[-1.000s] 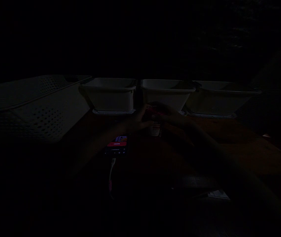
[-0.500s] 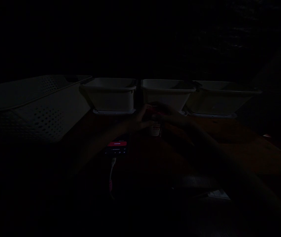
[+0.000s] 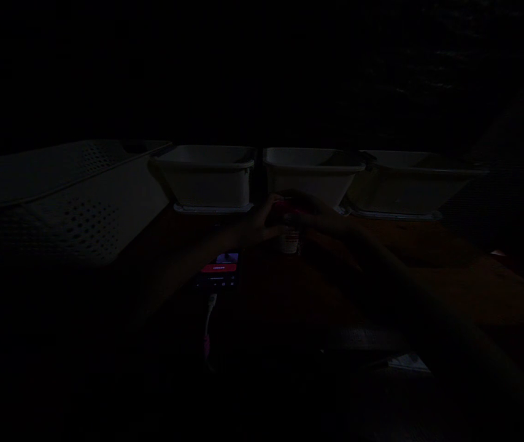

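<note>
"Cable (image 3: 207,316) nearest, is it?"

"Yes, a pale one with a pink part (image 3: 207,345), running up to the near end of a phone (image 3: 218,271). To the right, near the front, lies a flat pale item (image 3: 409,362), too dark to name."

"And the phone?"

"Lying on the dark brown bench (image 3: 262,301), screen lit, a red band across it and a row of small icons below."

"What are the hands doing?"

"Just beyond the phone and to its right, they are curled in around a red thing (image 3: 285,206). The left hand (image 3: 267,222) has it from the left, its thumb side towards us, and the right hand (image 3: 315,216) comes over it from the right. It's very dim, so I'd only say they seem to be gripping it."

"Where is it, exactly?"

"At the top of a small pale cup (image 3: 289,242) with dark and reddish print, upright on the bench. Whether the red thing is part of the cup, I can't tell."

"Anything further off?"

"A big pale basket (image 3: 87,215) with holes in its side, over on the left. Then three pale tubs in a row behind the cup: left tub (image 3: 211,185), middle tub (image 3: 310,178), right tub (image 3: 404,191). Past them, just blackness with faint glints at the upper right"
</note>
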The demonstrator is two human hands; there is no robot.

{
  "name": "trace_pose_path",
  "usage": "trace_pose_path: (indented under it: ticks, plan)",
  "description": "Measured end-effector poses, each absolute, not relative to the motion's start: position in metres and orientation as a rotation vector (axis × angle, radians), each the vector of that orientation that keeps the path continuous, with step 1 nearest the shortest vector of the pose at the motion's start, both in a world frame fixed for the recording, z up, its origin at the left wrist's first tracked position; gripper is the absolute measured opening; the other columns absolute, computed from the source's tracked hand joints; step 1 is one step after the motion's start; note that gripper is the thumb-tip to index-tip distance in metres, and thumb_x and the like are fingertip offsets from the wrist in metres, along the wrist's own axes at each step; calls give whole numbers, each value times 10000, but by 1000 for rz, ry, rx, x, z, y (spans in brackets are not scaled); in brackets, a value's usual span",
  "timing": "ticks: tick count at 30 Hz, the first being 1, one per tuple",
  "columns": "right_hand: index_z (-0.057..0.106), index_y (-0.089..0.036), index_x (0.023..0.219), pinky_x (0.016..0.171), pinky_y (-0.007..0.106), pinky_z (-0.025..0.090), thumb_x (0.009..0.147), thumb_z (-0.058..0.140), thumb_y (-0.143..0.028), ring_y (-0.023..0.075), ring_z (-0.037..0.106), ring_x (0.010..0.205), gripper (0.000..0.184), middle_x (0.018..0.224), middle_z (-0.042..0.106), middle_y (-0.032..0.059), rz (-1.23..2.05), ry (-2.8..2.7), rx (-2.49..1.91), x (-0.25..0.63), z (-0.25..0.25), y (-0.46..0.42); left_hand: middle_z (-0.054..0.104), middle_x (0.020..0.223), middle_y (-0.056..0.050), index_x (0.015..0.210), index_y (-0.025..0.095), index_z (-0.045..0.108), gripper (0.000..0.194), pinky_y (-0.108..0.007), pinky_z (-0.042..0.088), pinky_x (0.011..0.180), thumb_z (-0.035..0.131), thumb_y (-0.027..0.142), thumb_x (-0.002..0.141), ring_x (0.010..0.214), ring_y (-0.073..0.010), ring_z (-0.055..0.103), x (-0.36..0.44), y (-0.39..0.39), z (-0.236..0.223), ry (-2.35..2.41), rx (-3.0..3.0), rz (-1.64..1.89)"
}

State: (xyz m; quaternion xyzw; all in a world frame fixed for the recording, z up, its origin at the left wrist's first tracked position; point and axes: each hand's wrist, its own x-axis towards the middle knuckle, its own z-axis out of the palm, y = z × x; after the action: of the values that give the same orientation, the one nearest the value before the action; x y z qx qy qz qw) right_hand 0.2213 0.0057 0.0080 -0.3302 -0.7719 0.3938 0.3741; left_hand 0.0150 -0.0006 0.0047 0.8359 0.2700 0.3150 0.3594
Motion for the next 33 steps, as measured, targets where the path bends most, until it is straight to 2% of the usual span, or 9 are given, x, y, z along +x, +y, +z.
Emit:
trace_pose_path:
  ticks: [13, 33]
  plan:
    - [531, -188, 1338, 1075, 494, 454, 747, 753, -501, 290, 561, 1236, 705, 1335, 594, 120, 1012, -1992, -871, 223, 8, 7, 524, 1359, -162, 1267, 178, 407, 542, -472, 433, 1015, 674, 358, 831, 1251, -301, 526, 16, -2, 5, 697, 2126, 813]
    - [521, -212, 1345, 1089, 497, 443, 751, 754, -492, 277, 569, 1234, 696, 1343, 595, 99, 1010, -1989, -872, 224, 7, 7, 499, 1401, -164, 1310, 167, 395, 592, -462, 431, 1039, 676, 375, 832, 1288, -301, 504, 15, 0, 4, 686, 2149, 816]
